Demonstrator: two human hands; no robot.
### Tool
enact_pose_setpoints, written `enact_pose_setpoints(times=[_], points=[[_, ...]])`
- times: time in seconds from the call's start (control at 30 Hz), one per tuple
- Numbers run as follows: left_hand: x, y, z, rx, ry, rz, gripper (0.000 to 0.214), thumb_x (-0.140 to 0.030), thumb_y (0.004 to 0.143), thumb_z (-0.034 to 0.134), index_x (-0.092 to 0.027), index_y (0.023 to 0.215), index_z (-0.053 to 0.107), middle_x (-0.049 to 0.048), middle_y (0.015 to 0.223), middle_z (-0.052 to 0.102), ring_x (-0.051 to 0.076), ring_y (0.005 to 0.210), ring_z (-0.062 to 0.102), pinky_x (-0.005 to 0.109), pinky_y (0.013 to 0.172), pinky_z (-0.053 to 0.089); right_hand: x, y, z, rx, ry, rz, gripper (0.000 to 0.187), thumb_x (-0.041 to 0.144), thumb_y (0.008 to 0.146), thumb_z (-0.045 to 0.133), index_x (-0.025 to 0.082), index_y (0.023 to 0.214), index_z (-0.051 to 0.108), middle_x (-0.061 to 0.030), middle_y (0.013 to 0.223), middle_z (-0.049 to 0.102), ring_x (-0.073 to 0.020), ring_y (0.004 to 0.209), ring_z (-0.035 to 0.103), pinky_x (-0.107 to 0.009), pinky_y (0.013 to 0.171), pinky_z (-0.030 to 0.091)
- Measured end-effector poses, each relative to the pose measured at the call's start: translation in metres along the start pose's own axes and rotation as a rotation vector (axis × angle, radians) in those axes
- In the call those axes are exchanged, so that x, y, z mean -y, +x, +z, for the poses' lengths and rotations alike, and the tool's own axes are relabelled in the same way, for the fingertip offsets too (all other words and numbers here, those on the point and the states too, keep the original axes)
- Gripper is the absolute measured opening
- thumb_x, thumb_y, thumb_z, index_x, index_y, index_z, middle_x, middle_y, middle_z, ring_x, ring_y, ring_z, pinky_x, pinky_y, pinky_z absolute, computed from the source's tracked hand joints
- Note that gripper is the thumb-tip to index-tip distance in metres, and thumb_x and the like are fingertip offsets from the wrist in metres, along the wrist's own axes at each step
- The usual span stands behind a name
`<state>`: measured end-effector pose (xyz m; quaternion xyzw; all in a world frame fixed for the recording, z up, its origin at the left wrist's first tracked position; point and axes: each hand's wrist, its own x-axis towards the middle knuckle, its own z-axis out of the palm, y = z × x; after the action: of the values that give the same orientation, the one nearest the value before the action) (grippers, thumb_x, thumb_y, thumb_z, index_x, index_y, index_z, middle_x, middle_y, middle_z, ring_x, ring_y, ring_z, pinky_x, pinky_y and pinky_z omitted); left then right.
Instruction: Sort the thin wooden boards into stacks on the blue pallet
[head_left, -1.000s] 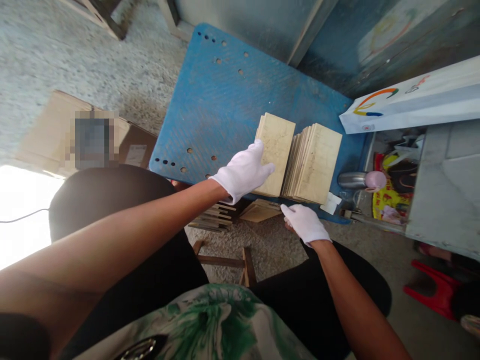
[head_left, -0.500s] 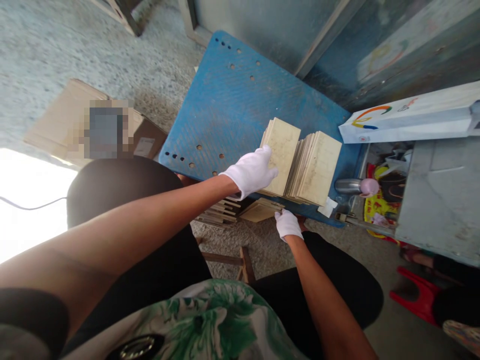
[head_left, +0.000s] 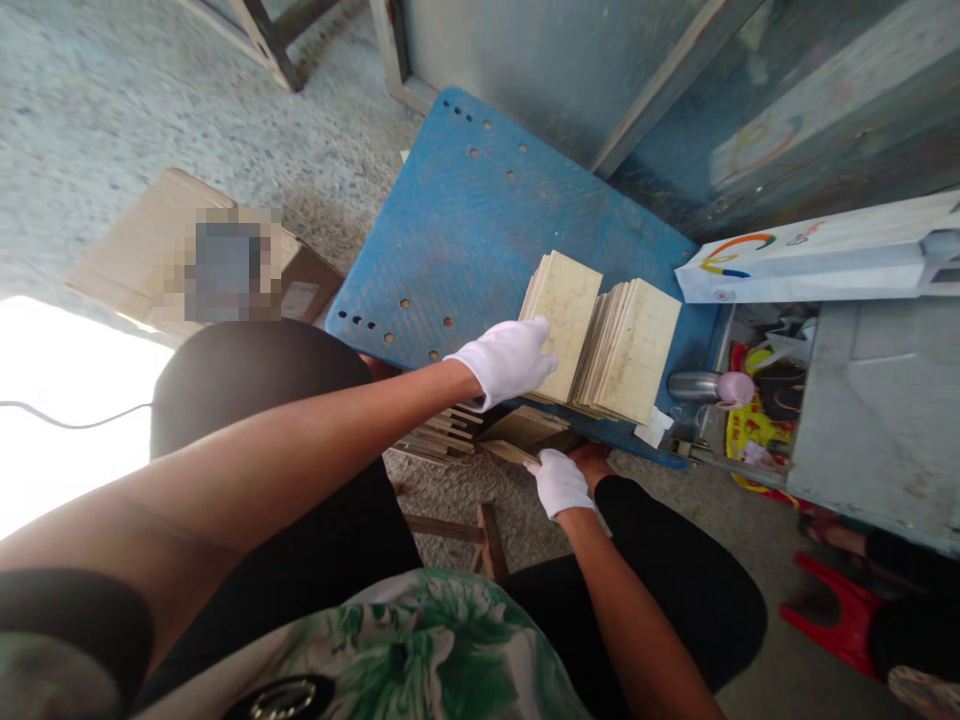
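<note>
Two leaning stacks of thin, pale wooden boards stand side by side near the front edge of a blue plastic table: a left stack [head_left: 574,315] and a right stack [head_left: 646,345]. My left hand [head_left: 510,358], in a white glove, grips the near left side of the left stack, fingers bent against the boards. Below the table edge, my gloved right hand [head_left: 562,483] is closed on the end of a single thin board [head_left: 508,452]. Another board [head_left: 525,428] lies behind it, partly under the table's shadow. Part of my right hand's fingers is hidden.
The blue table [head_left: 465,230] has holes near its corners. Under its front edge sits a pile of boards [head_left: 439,435]. To the right are a steel flask [head_left: 694,386], a white paper bag [head_left: 810,262] and a red stool [head_left: 832,605]. A cardboard box [head_left: 135,245] stands left.
My right hand has moved slightly left and down, tilting a board away from the one behind it. My left hand stays on the left stack. The whole view has shifted a little.
</note>
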<state>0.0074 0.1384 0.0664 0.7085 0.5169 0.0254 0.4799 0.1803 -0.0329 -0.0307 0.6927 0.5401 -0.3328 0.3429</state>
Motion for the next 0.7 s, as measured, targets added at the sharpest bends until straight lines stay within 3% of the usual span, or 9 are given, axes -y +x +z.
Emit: enact_pose_setpoints(times=[0.2,0.4,0.5,0.57,0.7], points=[[-0.009,-0.013,-0.009,0.297,0.217,0.030,0.048,-0.040,0.087,0.048,-0.015,0.128,0.056,0.0130,0.125,0.062,0.026,0.115,0.058,0.031,0.095,0.043,0.003,-0.015,-0.014,-0.077,-0.160,-0.090,0.034,0.048,0.095,0.042,0.021,0.093,0.063,-0.0090,0.096,0.067,-0.0221,0.088,0.065,-0.028,0.067,0.042],[-0.010,-0.017,-0.001,0.528,0.297,0.252,0.053,-0.050,0.073,0.062,-0.014,0.112,0.065,0.0139,0.108,0.069,0.028,0.094,0.065,0.031,0.075,0.050,-0.034,-0.058,-0.080,-0.103,-0.119,-0.044,0.040,0.059,0.090,0.043,0.024,0.084,0.063,-0.0053,0.083,0.066,-0.0224,0.076,0.064,-0.028,0.058,0.038],[-0.010,-0.020,0.012,0.572,0.189,0.324,0.059,-0.052,0.069,0.067,-0.014,0.114,0.065,0.0127,0.105,0.070,0.027,0.090,0.066,0.032,0.074,0.050,-0.057,-0.080,-0.120,-0.112,-0.037,-0.147,0.038,0.058,0.087,0.047,0.026,0.079,0.065,-0.0021,0.077,0.066,-0.0197,0.070,0.063,-0.028,0.058,0.038],[-0.010,-0.024,0.021,0.570,0.028,0.336,0.051,-0.049,0.070,0.068,-0.017,0.110,0.067,0.0076,0.099,0.072,0.023,0.085,0.065,0.029,0.074,0.049,-0.068,-0.090,-0.143,-0.144,0.042,-0.233,0.038,0.059,0.084,0.052,0.026,0.074,0.067,-0.0013,0.070,0.065,-0.0176,0.065,0.061,-0.027,0.059,0.041],[-0.014,-0.027,0.028,0.504,-0.268,0.273,0.034,-0.043,0.078,0.063,-0.017,0.097,0.072,0.0017,0.083,0.072,0.015,0.071,0.062,0.022,0.068,0.047,-0.077,-0.096,-0.167,-0.267,0.327,-0.288,0.033,0.058,0.077,0.063,0.027,0.085,0.072,-0.0022,0.084,0.071,-0.0208,0.079,0.065,-0.032,0.077,0.050]])
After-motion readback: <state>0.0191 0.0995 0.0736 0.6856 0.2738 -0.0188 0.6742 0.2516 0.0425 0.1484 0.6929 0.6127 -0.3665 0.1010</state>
